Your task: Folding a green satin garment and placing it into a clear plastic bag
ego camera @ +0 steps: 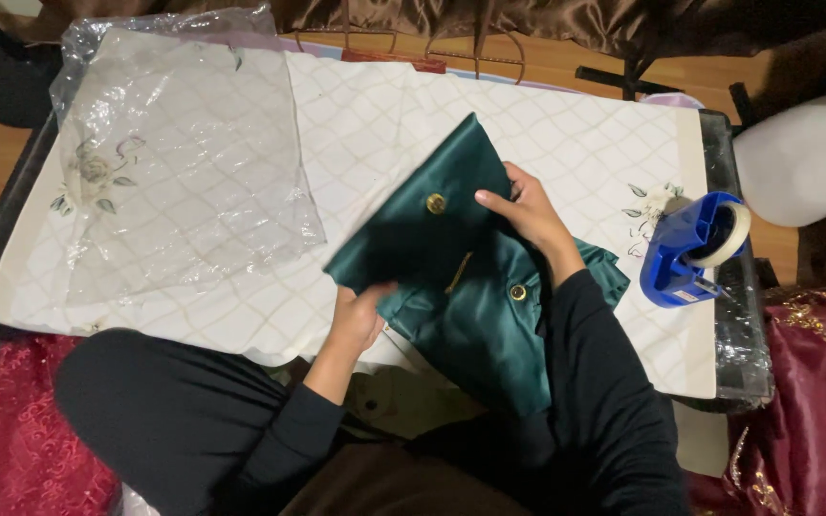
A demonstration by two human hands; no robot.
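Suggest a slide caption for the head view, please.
Both hands, left hand and right hand, fold a dark green satin garment on a white quilted table cover.

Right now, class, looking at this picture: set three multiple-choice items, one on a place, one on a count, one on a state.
1. Where is the blue tape dispenser?
A. right end of the table
B. under the clear plastic bag
C. on the floor

2. How many gold buttons show on the green garment?
A. none
B. two
C. five

3. The left hand is:
A. lying flat on the clear bag
B. gripping the garment's edge
C. out of sight

Answers: A, it sits near the table's right edge; B, one above, one lower right; B, its fingers close on the fabric, as the right hand pinches the fold.
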